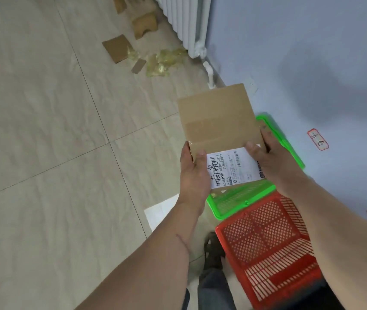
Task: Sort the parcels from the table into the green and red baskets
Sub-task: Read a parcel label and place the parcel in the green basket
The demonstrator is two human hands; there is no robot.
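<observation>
Cardboard scraps (116, 48) are lying on the tiled floor (44, 130) at far left, away from the work. Toward the middle, the left hand (195, 173) is gripping the near left edge of a flat brown parcel (219, 121), and the right hand (265, 157) is gripping its near right edge, holding it above the green basket (240, 202) by the wall. The red basket (267, 249) is sitting nearer the person. Judging by this, the person is reading the white label (236, 168) to choose a basket; next, lowering and releasing.

One head-worn wide-angle view looks steeply down, close over both forearms, at floor (44, 130) and wall (312, 52)
</observation>
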